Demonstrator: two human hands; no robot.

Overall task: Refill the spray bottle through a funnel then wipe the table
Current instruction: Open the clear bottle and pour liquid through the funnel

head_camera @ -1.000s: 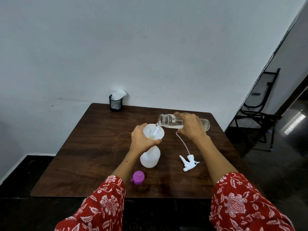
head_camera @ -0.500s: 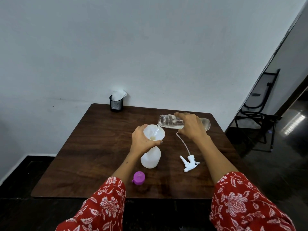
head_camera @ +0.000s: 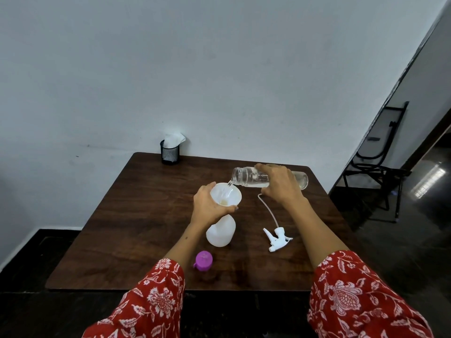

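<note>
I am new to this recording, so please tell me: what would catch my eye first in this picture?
At the table's middle, the right hand tips a clear bottle on its side, pouring water into a white funnel. The left hand holds that funnel on the white spray bottle. The trigger sprayer head lies to the right, and a purple cap near the front edge.

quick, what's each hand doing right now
Left hand: closed around the white funnel seated in the spray bottle.
Right hand: closed on the clear bottle, tipped sideways and pouring into the funnel.
</note>
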